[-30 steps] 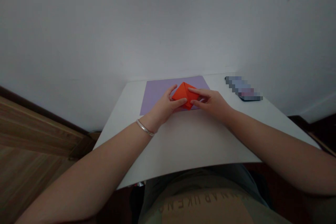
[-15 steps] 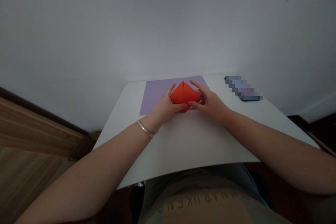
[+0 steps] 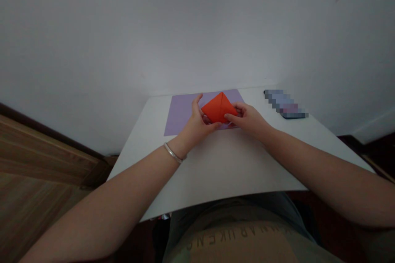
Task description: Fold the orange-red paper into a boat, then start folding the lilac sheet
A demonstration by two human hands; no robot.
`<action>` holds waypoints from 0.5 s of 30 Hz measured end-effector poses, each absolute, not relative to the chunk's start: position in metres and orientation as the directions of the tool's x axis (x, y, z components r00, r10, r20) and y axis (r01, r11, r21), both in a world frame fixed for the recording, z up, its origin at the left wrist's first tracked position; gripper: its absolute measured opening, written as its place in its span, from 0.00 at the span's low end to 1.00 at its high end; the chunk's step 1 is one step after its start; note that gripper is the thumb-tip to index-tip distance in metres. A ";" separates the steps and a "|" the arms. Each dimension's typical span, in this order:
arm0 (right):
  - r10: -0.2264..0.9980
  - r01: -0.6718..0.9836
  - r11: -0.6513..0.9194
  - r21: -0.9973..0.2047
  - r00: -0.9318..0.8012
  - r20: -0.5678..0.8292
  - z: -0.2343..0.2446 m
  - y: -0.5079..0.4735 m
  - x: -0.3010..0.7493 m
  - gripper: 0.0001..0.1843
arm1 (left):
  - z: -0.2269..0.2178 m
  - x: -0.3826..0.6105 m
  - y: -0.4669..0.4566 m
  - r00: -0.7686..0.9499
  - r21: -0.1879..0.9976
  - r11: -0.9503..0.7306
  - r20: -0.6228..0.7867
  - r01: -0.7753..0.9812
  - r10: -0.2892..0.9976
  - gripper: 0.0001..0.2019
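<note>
A folded piece of orange origami paper forms a diamond shape with a crease down its middle, raised a little above a lilac paper sheet. My left hand grips its left corner, with the thumb in front and the fingers partly behind it. At the right corner, my right hand pinches the fold between thumb and fingers. The lowest corner is hidden behind my fingers. A silver bangle circles my left wrist.
The lilac sheet lies at the far side of a white table. A phone, pixelated on its face, lies to the right of the sheet. A white wall stands behind the table, and a wooden surface lies to the left.
The orange paper has turned so its top point sits more upright and further right. My right hand has moved in, its fingers closing around the right corner.
</note>
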State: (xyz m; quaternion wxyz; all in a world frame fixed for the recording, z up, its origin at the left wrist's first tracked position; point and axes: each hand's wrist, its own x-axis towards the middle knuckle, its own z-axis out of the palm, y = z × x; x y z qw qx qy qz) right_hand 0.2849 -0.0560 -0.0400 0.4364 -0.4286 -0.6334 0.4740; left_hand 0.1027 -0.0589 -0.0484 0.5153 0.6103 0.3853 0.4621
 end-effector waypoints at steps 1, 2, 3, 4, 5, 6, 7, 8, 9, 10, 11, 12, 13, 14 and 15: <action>0.957 0.133 0.183 -0.974 -0.251 0.145 -0.040 -0.056 0.285 0.11 | -0.048 0.103 -0.059 0.266 0.981 -0.192 0.186 -0.002 0.946 0.54; 0.958 0.136 0.182 -0.974 -0.247 0.144 -0.041 -0.056 0.286 0.11 | -0.047 0.102 -0.059 0.254 0.978 -0.208 0.200 0.003 0.946 0.53; 0.959 0.138 0.178 -0.974 -0.244 0.141 -0.041 -0.055 0.286 0.12 | -0.046 0.102 -0.060 0.246 0.977 -0.215 0.206 0.007 0.947 0.51; 0.961 0.140 0.173 -0.975 -0.242 0.135 -0.040 -0.056 0.286 0.12 | -0.045 0.102 -0.060 0.240 0.977 -0.213 0.203 0.013 0.949 0.49; 0.962 0.140 0.164 -0.976 -0.241 0.127 -0.040 -0.056 0.286 0.13 | -0.044 0.102 -0.060 0.236 0.979 -0.205 0.193 0.024 0.952 0.47; 0.964 0.139 0.154 -0.978 -0.238 0.118 -0.040 -0.056 0.285 0.15 | -0.043 0.102 -0.061 0.233 0.980 -0.196 0.183 0.036 0.955 0.45; 0.967 0.135 0.146 -0.980 -0.230 0.113 -0.039 -0.057 0.285 0.16 | -0.042 0.102 -0.061 0.229 0.981 -0.190 0.175 0.044 0.958 0.44; 0.969 0.131 0.144 -0.981 -0.220 0.113 -0.039 -0.057 0.285 0.18 | -0.042 0.102 -0.061 0.227 0.981 -0.186 0.170 0.052 0.959 0.43; 0.971 0.129 0.145 -0.981 -0.211 0.116 -0.038 -0.057 0.285 0.19 | -0.041 0.102 -0.062 0.226 0.982 -0.182 0.165 0.057 0.960 0.42; 0.972 0.130 0.148 -0.980 -0.204 0.120 -0.038 -0.058 0.285 0.20 | -0.041 0.103 -0.062 0.227 0.982 -0.178 0.160 0.059 0.961 0.42; 0.972 0.134 0.150 -0.980 -0.198 0.122 -0.039 -0.057 0.285 0.21 | -0.040 0.103 -0.062 0.229 0.983 -0.172 0.154 0.061 0.961 0.42; 0.973 0.141 0.152 -0.978 -0.195 0.123 -0.039 -0.057 0.285 0.21 | -0.040 0.103 -0.062 0.231 0.984 -0.167 0.148 0.066 0.962 0.41; 0.974 0.147 0.152 -0.977 -0.193 0.123 -0.040 -0.057 0.285 0.20 | -0.040 0.103 -0.062 0.232 0.984 -0.162 0.141 0.076 0.962 0.40; 0.974 0.151 0.154 -0.977 -0.191 0.124 -0.040 -0.056 0.286 0.20 | -0.041 0.103 -0.062 0.231 0.983 -0.159 0.136 0.086 0.964 0.38; 0.973 0.151 0.160 -0.976 -0.191 0.130 -0.041 -0.055 0.287 0.20 | -0.041 0.103 -0.062 0.229 0.983 -0.157 0.132 0.097 0.965 0.37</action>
